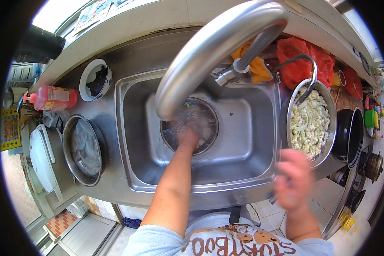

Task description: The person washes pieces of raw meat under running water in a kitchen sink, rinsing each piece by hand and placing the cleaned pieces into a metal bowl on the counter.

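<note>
My left hand (188, 137) reaches down into a round metal basin (217, 126) of water in the steel sink (259, 128); its fingers are hidden under the churning water, so its grip cannot be told. Above the basin arches the large steel faucet (198, 51). To the right of the sink's rim, my right hand (292, 179) is raised and blurred by motion, and I cannot tell whether anything is in its fingers. Just beyond it stands a steel bowl of cut cauliflower (310, 124).
Left of the sink are a metal bowl (98, 150) with shrimp-like pieces in water, a white bowl (84, 78) holding something dark, and a pink pump bottle (56, 97). A red plastic bag (294, 57), an orange cloth (261, 70) and a black pot (342, 134) are on the right.
</note>
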A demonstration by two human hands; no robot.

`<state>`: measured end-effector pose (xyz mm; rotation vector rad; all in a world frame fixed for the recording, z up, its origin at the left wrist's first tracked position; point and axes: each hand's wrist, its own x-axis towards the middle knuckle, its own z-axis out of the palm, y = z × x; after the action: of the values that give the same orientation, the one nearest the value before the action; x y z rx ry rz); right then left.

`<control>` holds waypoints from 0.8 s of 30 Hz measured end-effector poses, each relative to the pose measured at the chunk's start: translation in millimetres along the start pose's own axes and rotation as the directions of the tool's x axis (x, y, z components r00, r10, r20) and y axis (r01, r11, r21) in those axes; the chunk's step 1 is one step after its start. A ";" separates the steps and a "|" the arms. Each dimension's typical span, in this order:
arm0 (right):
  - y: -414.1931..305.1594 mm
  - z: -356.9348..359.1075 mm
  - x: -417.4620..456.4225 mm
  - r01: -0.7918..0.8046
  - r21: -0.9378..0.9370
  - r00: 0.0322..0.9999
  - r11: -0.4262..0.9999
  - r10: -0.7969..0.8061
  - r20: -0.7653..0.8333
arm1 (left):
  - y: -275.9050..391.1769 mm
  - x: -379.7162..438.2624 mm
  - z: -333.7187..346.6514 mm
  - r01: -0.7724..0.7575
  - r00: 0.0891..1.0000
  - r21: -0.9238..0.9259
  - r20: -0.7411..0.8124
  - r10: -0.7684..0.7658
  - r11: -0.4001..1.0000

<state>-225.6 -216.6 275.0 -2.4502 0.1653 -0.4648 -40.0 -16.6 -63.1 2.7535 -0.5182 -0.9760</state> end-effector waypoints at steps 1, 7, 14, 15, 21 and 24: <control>-2.2 34.0 10.2 0.024 0.067 0.993 0.997 -0.032 0.115 | 1.1 -0.4 -4.5 0.012 1.000 -0.118 -0.004 -0.012 0.993; 78.6 265.5 12.9 -0.169 -0.090 0.904 0.981 0.191 0.383 | -14.4 -9.4 -26.7 0.242 0.970 -0.969 0.239 0.046 -0.056; 66.3 305.7 38.8 -0.195 -0.427 0.551 0.883 0.459 0.697 | -54.1 -35.0 -70.0 0.300 0.953 -0.810 0.276 0.124 -0.504; 64.1 308.3 37.4 -0.141 -0.444 0.549 0.885 0.443 0.709 | -54.5 -34.0 -69.9 0.305 0.952 -0.787 0.273 0.141 -0.537; 96.9 345.0 18.8 -0.187 -0.375 0.628 0.908 0.404 0.665 | -50.4 -31.8 -64.5 0.324 0.940 -0.697 0.315 0.133 -0.640; 105.5 345.9 29.3 -0.647 -0.032 0.604 0.762 0.537 0.589 | -46.2 -32.4 -69.3 0.276 0.952 -0.776 0.301 0.052 -0.567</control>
<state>-71.6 -111.4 -36.3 -2.0593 0.6328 0.5385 -7.1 41.6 -3.8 0.7215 0.6735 -0.8585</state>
